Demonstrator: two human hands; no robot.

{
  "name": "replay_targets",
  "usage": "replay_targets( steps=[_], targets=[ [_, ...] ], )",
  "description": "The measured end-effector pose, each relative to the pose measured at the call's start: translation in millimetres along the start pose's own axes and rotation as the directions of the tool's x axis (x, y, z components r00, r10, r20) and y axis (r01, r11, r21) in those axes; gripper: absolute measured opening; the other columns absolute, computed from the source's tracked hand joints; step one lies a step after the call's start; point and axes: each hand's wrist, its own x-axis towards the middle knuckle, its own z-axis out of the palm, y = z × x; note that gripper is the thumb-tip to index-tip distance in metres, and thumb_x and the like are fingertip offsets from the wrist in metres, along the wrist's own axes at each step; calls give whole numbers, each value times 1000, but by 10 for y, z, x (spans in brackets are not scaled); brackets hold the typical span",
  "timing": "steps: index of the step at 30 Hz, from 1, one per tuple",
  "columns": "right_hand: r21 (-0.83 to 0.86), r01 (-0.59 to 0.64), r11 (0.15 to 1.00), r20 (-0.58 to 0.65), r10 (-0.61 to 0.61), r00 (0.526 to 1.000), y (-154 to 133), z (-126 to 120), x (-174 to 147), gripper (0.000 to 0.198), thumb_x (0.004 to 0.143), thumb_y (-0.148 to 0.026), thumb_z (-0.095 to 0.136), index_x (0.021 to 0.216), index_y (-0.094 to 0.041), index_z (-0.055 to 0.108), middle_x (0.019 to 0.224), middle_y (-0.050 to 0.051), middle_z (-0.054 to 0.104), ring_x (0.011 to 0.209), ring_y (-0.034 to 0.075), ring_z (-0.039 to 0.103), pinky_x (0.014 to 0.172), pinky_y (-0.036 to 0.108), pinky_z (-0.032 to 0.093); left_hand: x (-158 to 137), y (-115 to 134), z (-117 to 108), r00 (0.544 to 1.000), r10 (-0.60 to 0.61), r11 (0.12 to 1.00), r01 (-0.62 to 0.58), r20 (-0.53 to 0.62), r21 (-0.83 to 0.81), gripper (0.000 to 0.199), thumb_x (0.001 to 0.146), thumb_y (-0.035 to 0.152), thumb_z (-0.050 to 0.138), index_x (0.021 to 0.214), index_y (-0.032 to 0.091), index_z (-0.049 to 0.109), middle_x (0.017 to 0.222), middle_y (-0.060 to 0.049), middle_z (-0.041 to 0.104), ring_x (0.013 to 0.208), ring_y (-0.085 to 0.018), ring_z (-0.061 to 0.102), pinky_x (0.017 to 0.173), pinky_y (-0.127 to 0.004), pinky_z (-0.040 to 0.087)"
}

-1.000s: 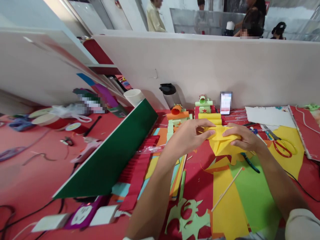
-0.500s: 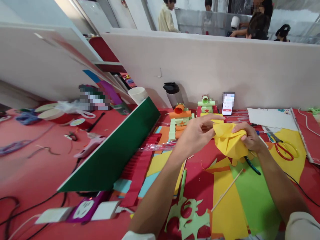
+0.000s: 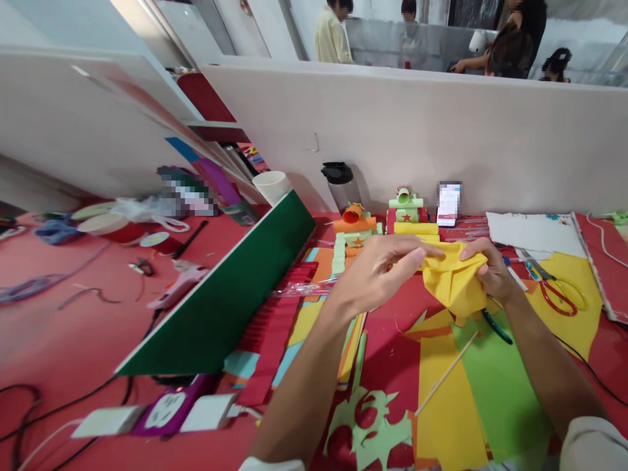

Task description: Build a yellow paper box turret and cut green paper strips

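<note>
While both hands lift it above the red bench, a folded yellow paper sheet (image 3: pixel 454 281) takes shape mid-fold. Left hand (image 3: pixel 375 268) and right hand (image 3: pixel 493 268) fingers pinch its top edge; next likely needs a firm crease.

Red surface (image 3: pixel 73 340) with craft clutter, bounded by a white partition (image 3: pixel 441 137).

Green board (image 3: pixel 226 301) propped at a slant; white paper cup (image 3: pixel 271 185); black-lidded flask (image 3: pixel 339 183); two paper tank models (image 3: pixel 380 226); phone (image 3: pixel 448 203) leaning on the partition; red-handled scissors (image 3: pixel 559 291); glue gun (image 3: pixel 179 281); wooden stick (image 3: pixel 445 374); coloured paper sheets (image 3: pixel 490 386). People beyond the partition.
</note>
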Motion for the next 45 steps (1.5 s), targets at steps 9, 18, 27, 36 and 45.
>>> replay_targets(
  steps=[9, 18, 27, 36, 45],
  targets=[
    [-183, 187, 965, 54, -180, 982, -91, 16, 59, 37, 101, -63, 54, 115, -31, 66, 104, 6, 72, 108, 28, 69, 94, 42, 56, 37, -42, 111, 958, -236, 960, 204, -163, -190, 28, 88, 22, 72, 114, 22, 64, 57, 9, 53, 49, -8, 47, 48, -20, 39],
    [-310, 269, 912, 29, -274, 961, 6, 44, 73, 34, 102, -60, 50, 117, -31, 61, 94, 6, 64, 86, 27, 63, 76, 44, 55, 35, -141, 351, 976, 25, 995, -4, -214, 99, 20, 98, 27, 67, 112, 26, 80, 106, -2, 83, 87, -17, 78, 74, -25, 61],
    [-401, 127, 907, -290, -257, 922, 143, 109, -19, 52, 100, -68, 42, 139, -33, 39, 125, 13, 56, 111, 33, 63, 96, 54, 54, 12, -189, 472, 865, 500, 747, -456, 42, 484, 60, 108, 25, 50, 165, 24, 31, 163, -12, 50, 151, -26, 49, 123, -47, 46],
    [-403, 40, 914, -252, -153, 956, -23, 116, 21, 61, 102, -71, 34, 147, -31, 43, 139, 14, 53, 128, 34, 56, 112, 54, 49, 110, -491, 564, 867, 494, 733, -451, 57, 509, 73, 103, 3, 45, 162, 44, 37, 165, -5, 47, 139, -26, 54, 111, -47, 53],
    [248, -356, 901, 48, 356, 933, 10, 169, 157, 49, 107, -61, 39, 145, -31, 48, 136, 8, 63, 115, 23, 67, 94, 39, 59, 299, -852, 594, 962, 265, 964, -263, -57, 44, 41, 111, 35, 43, 143, 22, 65, 146, -12, 67, 139, -23, 61, 118, -43, 48]
  ],
)
